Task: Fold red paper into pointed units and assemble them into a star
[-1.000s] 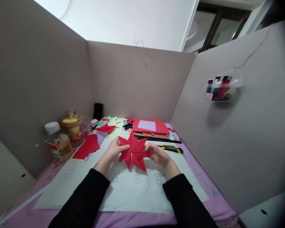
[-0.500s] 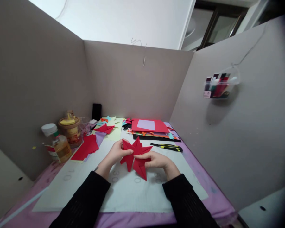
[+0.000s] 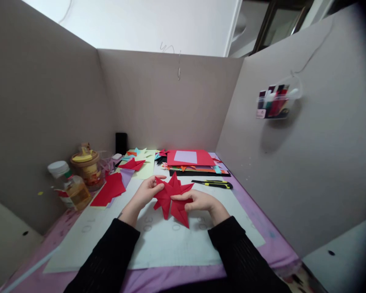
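Note:
A red folded-paper star (image 3: 172, 189) with several pointed arms is held above the white sheet (image 3: 171, 254) in the middle of the table. My left hand (image 3: 148, 192) pinches its upper left part, thumb on the near face and fingers partly behind. From the right, my right hand (image 3: 199, 202) grips the lower right piece, its index finger lying across the star's middle and its thumb below. A narrow gap shows between the two lower arms of the star. Some of the fingers are hidden behind the paper.
A black and yellow box cutter (image 3: 213, 184) lies beyond my right hand. Stacked coloured paper (image 3: 190, 158) sits at the back. To the left are red sheets (image 3: 110, 189), a red folded piece (image 3: 132, 164), a bottle with amber liquid (image 3: 79, 193) and a lidded jar (image 3: 90, 169).
My left thumb has shifted slightly up and left on the star, and the left fingers show more at its top. The right hand keeps its grip. The whole view has shifted a little.

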A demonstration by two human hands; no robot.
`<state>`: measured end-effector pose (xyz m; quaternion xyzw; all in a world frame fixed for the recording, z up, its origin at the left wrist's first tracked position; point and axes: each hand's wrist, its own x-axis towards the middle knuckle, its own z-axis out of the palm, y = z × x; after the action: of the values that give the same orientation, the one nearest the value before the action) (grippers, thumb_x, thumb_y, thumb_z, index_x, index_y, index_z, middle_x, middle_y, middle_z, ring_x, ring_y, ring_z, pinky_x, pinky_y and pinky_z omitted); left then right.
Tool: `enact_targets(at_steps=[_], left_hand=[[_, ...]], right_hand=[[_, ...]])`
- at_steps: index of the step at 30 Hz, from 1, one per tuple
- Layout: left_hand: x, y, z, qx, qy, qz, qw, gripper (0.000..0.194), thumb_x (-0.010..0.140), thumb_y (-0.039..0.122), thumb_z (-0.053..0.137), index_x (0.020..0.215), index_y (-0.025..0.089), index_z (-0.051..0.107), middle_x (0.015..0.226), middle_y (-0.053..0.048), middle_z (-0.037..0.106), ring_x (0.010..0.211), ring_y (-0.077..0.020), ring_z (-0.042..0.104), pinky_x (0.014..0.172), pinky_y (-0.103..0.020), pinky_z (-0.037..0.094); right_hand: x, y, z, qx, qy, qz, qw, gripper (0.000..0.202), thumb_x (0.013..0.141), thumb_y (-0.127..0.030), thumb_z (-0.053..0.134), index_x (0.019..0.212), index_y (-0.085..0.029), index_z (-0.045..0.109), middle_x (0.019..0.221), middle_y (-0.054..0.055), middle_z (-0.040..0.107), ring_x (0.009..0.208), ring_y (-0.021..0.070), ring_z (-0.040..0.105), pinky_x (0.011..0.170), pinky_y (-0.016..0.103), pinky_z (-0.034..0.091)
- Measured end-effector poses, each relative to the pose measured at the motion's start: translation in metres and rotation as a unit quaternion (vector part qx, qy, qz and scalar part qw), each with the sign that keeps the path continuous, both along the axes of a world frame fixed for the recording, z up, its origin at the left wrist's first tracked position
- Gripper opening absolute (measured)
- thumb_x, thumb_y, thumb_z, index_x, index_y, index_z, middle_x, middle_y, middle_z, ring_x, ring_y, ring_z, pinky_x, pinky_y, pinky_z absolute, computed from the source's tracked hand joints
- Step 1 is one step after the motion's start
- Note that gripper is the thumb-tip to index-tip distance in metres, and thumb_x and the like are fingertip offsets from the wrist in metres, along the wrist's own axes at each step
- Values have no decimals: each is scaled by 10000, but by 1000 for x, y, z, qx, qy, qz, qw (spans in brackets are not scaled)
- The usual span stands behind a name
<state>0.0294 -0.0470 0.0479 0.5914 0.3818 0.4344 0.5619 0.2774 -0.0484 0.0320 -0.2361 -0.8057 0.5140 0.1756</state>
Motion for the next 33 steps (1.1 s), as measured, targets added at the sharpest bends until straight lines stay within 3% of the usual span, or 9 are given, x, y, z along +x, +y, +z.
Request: enact_targets(at_steps=[5, 12, 17, 27, 33], left_hand=[[2, 0, -1, -1, -21, -22, 1000, 557, 738, 414, 706, 1192, 152, 517, 800, -48, 712, 674, -185, 677, 598, -259, 495], [-2, 3, -1, -15, -42, -54, 998, 387, 726, 430, 725, 965, 179, 552, 774, -28, 689, 638, -158, 655, 580, -238, 470], [-13, 5, 0, -7, -17, -108, 994, 362, 785, 445, 668, 1026, 187, 588, 796, -20, 679, 654, -133, 626, 610, -230, 456], [-10, 4, -2, 19, -3, -87, 996, 268, 771, 377, 690, 919, 176, 591, 750, -3, 647, 641, -127, 606, 598, -234, 454], [-4, 2, -1, 35, 6, -56, 998, 286, 782, 395, 669, 924, 180, 546, 680, 15, 614, 580, -118, 578, 541, -213, 422]], right_hand=[[2, 1, -1, -4, 10, 10, 1000, 580, 815, -472, 648, 1334, -253, 508, 1342, 71, 564, 1248, 272, 503, 1066, 435, 339], [4, 2, -3, -21, 30, 4, 999, 561, 787, -486, 673, 1286, -254, 563, 1327, 68, 577, 1269, 274, 484, 1088, 437, 310], [5, 3, -2, -32, 35, 25, 999, 545, 788, -487, 670, 1269, -246, 583, 1330, 68, 575, 1264, 270, 488, 1080, 408, 323], [7, 1, 1, -61, 63, 48, 995, 645, 743, -595, 658, 1259, -212, 596, 1346, 101, 556, 1278, 289, 469, 1069, 400, 332], [7, 1, 1, -34, 45, 40, 998, 578, 790, -519, 658, 1285, -235, 568, 1354, 85, 550, 1281, 276, 471, 1079, 407, 323]])
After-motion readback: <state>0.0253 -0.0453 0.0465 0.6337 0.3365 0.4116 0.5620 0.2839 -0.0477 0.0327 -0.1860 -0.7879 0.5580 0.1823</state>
